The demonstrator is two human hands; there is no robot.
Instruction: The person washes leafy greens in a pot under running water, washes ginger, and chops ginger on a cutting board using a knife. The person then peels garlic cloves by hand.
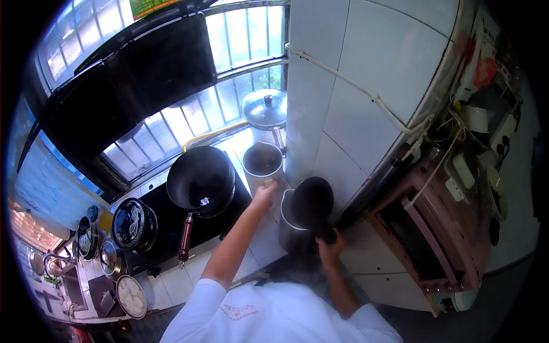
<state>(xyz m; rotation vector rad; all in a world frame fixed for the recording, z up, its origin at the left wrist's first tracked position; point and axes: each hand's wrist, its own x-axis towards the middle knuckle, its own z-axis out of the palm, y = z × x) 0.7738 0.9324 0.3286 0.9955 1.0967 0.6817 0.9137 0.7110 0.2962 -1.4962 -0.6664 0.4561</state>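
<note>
On tiled counter beside white tiled wall [366,114] | barred window [229,68] behind, dark wok [201,178] on black stove, pink oven [426,228] to the right | left hand [264,194] touches metal pot [262,163] rim — finger spread cannot be told | right hand [330,246] grips dark ladle [311,203] over steel container [291,226] — fingers closed on handle.

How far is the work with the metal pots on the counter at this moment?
Done: the black wok sits on the dark stove, and a round metal lid stands aside by the window. In hand: the left hand touches the tall steel pot, while the right hand grips a black round lid tilted over the second steel pot. Left: that pot is not yet closed or fully open.
</note>
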